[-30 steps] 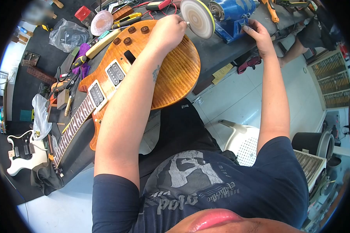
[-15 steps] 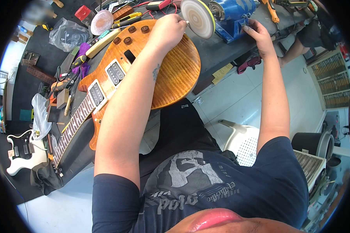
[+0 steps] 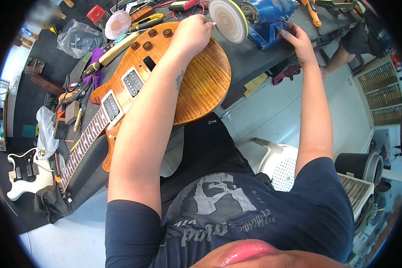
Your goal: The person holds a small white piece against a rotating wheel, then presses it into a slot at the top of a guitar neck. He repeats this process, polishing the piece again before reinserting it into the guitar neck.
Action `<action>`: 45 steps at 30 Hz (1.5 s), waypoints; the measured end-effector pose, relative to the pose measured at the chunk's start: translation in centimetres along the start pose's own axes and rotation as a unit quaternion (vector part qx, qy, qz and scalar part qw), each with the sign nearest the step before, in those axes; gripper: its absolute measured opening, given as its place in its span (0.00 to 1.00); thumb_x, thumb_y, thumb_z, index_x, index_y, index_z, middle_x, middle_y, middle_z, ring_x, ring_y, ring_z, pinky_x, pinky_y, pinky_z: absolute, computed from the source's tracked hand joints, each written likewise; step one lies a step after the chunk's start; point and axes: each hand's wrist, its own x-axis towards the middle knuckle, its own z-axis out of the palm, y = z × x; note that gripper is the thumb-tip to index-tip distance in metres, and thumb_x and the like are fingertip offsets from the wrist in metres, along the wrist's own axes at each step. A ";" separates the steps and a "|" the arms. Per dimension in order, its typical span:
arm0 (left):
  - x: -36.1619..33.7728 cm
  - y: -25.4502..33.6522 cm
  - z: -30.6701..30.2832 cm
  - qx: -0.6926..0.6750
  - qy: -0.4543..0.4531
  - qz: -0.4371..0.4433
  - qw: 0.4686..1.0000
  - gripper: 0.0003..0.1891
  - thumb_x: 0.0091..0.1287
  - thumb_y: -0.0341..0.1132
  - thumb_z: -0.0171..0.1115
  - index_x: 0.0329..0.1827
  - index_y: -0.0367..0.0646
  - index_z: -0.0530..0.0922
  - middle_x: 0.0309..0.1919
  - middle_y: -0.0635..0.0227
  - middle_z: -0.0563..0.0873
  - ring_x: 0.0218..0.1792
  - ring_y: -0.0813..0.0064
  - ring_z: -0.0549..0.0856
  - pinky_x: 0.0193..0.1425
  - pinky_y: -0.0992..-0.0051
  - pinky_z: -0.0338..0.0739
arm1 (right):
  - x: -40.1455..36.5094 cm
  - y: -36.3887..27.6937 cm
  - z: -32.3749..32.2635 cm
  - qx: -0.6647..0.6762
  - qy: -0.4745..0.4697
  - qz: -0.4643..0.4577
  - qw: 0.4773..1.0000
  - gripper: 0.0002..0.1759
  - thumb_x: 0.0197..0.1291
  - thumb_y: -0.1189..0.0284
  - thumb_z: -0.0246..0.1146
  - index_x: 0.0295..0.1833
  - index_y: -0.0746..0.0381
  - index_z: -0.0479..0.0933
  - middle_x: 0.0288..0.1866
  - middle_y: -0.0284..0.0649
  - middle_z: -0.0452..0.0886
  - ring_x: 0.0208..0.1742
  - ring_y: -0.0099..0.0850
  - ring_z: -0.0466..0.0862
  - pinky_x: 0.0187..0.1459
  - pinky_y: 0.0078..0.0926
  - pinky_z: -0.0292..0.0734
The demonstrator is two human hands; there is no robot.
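My left hand [image 3: 193, 33] is closed in a pinch on a small pale piece [image 3: 213, 24], its tip right at the face of a round polishing disc [image 3: 228, 21] with a yellow-green rim. The disc is mounted on a blue bench motor [image 3: 265, 11]. My right hand [image 3: 298, 41] is closed at the side of the motor's blue base [image 3: 264, 36], thumb on its edge and the other fingers partly hidden. Beneath my left forearm lies an amber flame-top electric guitar [image 3: 205, 80], strings off, with two pickups and several dark knobs.
Tools and a plastic bag [image 3: 78, 39] crowd the dark bench [image 3: 250, 67]. A white guitar body [image 3: 35, 176] lies at far left. An orange-handled tool [image 3: 312, 15] is right of the motor. A white perforated stool [image 3: 281, 167] stands below, and a person's leg [image 3: 341, 58] shows beyond.
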 end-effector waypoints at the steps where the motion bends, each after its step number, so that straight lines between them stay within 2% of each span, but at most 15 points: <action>1: 0.0 0.0 0.0 0.000 0.000 -0.003 1.000 0.18 0.76 0.41 0.58 0.56 0.36 0.87 0.50 0.46 0.91 0.56 0.49 0.88 0.64 0.57 0.80 | 0.0 0.1 0.0 0.000 0.000 -0.003 1.000 0.24 0.71 0.63 0.69 0.64 0.68 0.79 0.52 0.36 0.85 0.54 0.26 0.82 0.63 0.25 0.72; 37: -0.2 0.3 -0.3 -0.013 -0.036 -0.002 0.999 0.17 0.75 0.40 0.60 0.56 0.37 0.87 0.46 0.47 0.91 0.53 0.51 0.90 0.61 0.58 0.81 | 0.0 -0.1 0.1 -0.001 0.001 0.002 1.000 0.24 0.70 0.62 0.70 0.63 0.67 0.79 0.49 0.35 0.85 0.52 0.25 0.82 0.61 0.24 0.73; 45: 0.1 0.0 0.0 -0.009 -0.012 -0.005 1.000 0.17 0.76 0.40 0.59 0.57 0.37 0.87 0.47 0.46 0.91 0.54 0.50 0.90 0.62 0.58 0.81 | 0.1 0.1 0.0 0.008 0.002 0.001 1.000 0.25 0.69 0.62 0.70 0.63 0.67 0.80 0.49 0.36 0.86 0.52 0.25 0.82 0.61 0.25 0.73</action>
